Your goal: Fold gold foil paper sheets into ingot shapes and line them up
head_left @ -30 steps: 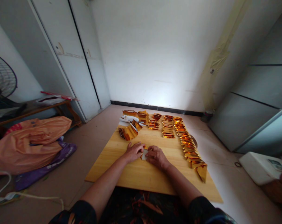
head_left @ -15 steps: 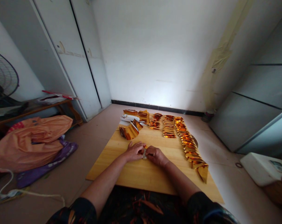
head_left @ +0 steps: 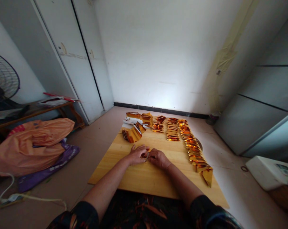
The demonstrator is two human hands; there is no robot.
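Both hands meet over the front middle of a wooden board (head_left: 139, 178). My left hand (head_left: 137, 155) is closed around a small piece of gold foil paper (head_left: 144, 155), mostly covered by the fingers. From the other side my right hand (head_left: 159, 158) pinches the near edge of the same piece, its fingertips almost touching the left ones. Just beyond lies a curved stack of gold foil sheets (head_left: 133, 134). Folded gold foil pieces stand in rows to the right, the longest row (head_left: 193, 148) running down the board's right side.
More foil sheets (head_left: 147, 119) and a white roll (head_left: 133, 121) lie at the board's far left. An orange bag (head_left: 34, 146) and a purple bag (head_left: 48, 168) rest on the floor at left. A white box (head_left: 270, 171) stands at right, near a grey cabinet (head_left: 258, 121).
My right hand has shifted slightly left, its fingertips closer to the left hand. Less of the pale part between the hands shows. The other things have stayed put.
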